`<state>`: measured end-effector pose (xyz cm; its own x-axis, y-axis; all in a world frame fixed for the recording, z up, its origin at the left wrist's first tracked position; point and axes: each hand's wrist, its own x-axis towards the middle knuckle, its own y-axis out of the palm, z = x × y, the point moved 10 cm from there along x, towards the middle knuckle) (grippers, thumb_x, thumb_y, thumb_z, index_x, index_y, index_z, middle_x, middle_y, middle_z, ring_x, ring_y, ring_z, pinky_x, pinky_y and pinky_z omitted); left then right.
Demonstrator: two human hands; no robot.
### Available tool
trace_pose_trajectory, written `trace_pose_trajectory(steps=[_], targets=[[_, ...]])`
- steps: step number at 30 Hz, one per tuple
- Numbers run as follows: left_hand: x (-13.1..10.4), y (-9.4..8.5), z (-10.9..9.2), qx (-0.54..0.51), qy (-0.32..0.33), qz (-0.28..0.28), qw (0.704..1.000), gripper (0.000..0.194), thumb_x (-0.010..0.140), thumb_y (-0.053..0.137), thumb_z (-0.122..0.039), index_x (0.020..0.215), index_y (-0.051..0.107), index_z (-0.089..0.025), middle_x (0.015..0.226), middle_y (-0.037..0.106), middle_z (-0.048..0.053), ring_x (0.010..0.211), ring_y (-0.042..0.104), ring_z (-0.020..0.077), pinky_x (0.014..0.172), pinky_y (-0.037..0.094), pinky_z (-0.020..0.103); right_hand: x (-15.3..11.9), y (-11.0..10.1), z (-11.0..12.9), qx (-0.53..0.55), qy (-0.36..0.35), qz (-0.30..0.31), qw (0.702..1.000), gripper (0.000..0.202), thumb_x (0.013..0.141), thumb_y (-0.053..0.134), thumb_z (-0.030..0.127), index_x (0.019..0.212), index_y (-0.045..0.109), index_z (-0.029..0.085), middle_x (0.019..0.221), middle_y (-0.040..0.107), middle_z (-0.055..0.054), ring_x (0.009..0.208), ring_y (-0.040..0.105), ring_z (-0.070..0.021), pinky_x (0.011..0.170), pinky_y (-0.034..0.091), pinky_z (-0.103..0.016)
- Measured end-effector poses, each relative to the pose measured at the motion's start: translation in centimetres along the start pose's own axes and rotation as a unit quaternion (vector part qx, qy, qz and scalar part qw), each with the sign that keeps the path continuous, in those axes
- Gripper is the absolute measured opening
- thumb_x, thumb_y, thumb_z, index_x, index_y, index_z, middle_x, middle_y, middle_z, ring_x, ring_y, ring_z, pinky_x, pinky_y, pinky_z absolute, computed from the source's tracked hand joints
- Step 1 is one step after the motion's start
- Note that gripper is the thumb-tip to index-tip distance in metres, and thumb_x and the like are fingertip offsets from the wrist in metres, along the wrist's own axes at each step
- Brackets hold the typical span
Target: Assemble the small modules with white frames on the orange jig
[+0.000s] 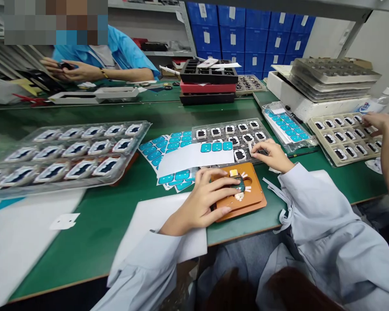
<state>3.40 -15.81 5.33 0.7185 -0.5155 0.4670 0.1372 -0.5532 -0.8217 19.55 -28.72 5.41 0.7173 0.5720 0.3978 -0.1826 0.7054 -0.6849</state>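
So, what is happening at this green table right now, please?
A person in a pale grey coat works at the green table. The left hand presses a small dark part on the orange flat fixture plate. The right hand reaches into the clear plastic tray of small black square parts. Sheets of blue stickers lie beside it. Another person's hand touches a beige tray at the right.

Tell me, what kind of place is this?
Probably a factory assembly line for small electronic parts. Clear trays of small parts cover a long green workbench, blue storage bins fill the shelves, and another worker sits opposite.
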Motion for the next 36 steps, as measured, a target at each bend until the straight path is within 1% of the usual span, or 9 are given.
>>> trace_pose_trajectory(steps=[4,8,11,15,19,25,28,33,36], targets=[[-0.1,0.0,0.2,-0.027,0.004,-0.013,1.000,0.048,0.093,0.037,-0.055,0.116,0.070,-0.029,0.123,0.069,0.006,0.122,0.047,0.0321,0.105,0.027,0.052,-0.8,-1.5,2.2,0.194,-0.006,-0.044,0.980,0.025,0.086,0.066,0.045,0.099,0.069,0.024,0.100,0.068,-0.004,0.094,0.059,-0.0206,0.085,0.047,-0.036],[-0.2,-0.7,0.1,-0.021,0.019,-0.056,0.998,0.045,0.094,0.039,-0.053,0.121,0.067,-0.028,0.124,0.069,0.006,0.122,0.047,0.0308,0.104,0.027,0.050,-2.2,0.4,5.8,0.318,-0.034,0.086,0.944,0.025,0.085,0.069,0.047,0.092,0.073,0.024,0.097,0.068,-0.004,0.090,0.063,-0.0178,0.084,0.052,-0.034],[-0.1,-0.6,0.2,-0.019,0.017,-0.052,0.998,0.044,0.094,0.040,-0.053,0.113,0.069,-0.027,0.124,0.068,0.006,0.119,0.047,0.0306,0.102,0.027,0.050,-3.1,1.9,6.6,0.325,-0.023,0.170,0.930,0.024,0.082,0.074,0.043,0.092,0.073,0.021,0.094,0.070,-0.005,0.088,0.065,-0.0179,0.082,0.054,-0.034],[-0.1,-0.7,-0.1,-0.026,0.023,-0.046,0.998,0.041,0.095,0.042,-0.051,0.113,0.067,-0.025,0.124,0.068,0.006,0.119,0.045,0.0301,0.101,0.028,0.049,-3.1,1.9,5.8,0.252,-0.020,0.183,0.950,0.026,0.079,0.076,0.039,0.092,0.071,0.017,0.084,0.070,-0.004,0.076,0.062,-0.0148,0.071,0.051,-0.028],[0.0,-0.7,-0.3,-0.014,0.023,-0.041,0.999,0.039,0.095,0.043,-0.049,0.120,0.064,-0.028,0.124,0.067,0.004,0.119,0.045,0.0299,0.101,0.028,0.049,-3.1,2.3,5.2,0.188,-0.027,0.211,0.959,0.030,0.081,0.073,0.046,0.084,0.069,0.016,0.072,0.063,-0.002,0.062,0.052,-0.0112,0.058,0.045,-0.025],[0.0,-0.4,-0.1,0.001,0.009,-0.035,0.999,0.039,0.095,0.044,-0.048,0.122,0.063,-0.030,0.125,0.067,0.004,0.119,0.044,0.0298,0.100,0.028,0.048,-2.7,-0.2,6.6,0.104,-0.139,0.081,0.982,0.027,0.082,0.074,0.045,0.091,0.070,0.019,0.098,0.063,-0.007,0.086,0.061,-0.0170,0.069,0.052,-0.029],[0.0,-0.5,-0.1,0.013,0.007,-0.041,0.999,0.037,0.094,0.046,-0.048,0.120,0.065,-0.030,0.124,0.067,0.004,0.118,0.045,0.0296,0.100,0.029,0.048,-3.0,-0.3,7.4,0.062,-0.190,0.072,0.977,0.023,0.084,0.073,0.041,0.092,0.069,0.020,0.105,0.068,-0.009,0.098,0.065,-0.0204,0.085,0.052,-0.036],[0.1,-0.9,-0.3,0.016,0.000,-0.057,0.998,0.032,0.093,0.050,-0.045,0.114,0.067,-0.028,0.120,0.069,0.003,0.115,0.047,0.0286,0.098,0.032,0.048,-3.5,-0.3,8.1,0.010,-0.239,0.051,0.970,0.024,0.082,0.075,0.041,0.093,0.070,0.020,0.105,0.073,-0.009,0.094,0.068,-0.0216,0.084,0.051,-0.039],[0.1,-2.4,0.1,0.024,-0.045,-0.125,0.991,0.022,0.092,0.056,-0.038,0.104,0.068,-0.026,0.112,0.071,0.004,0.110,0.049,0.0259,0.096,0.036,0.045,-3.8,-0.4,8.8,0.009,-0.250,0.021,0.968,0.023,0.081,0.076,0.040,0.091,0.071,0.019,0.102,0.074,-0.008,0.089,0.067,-0.0203,0.081,0.050,-0.038]])
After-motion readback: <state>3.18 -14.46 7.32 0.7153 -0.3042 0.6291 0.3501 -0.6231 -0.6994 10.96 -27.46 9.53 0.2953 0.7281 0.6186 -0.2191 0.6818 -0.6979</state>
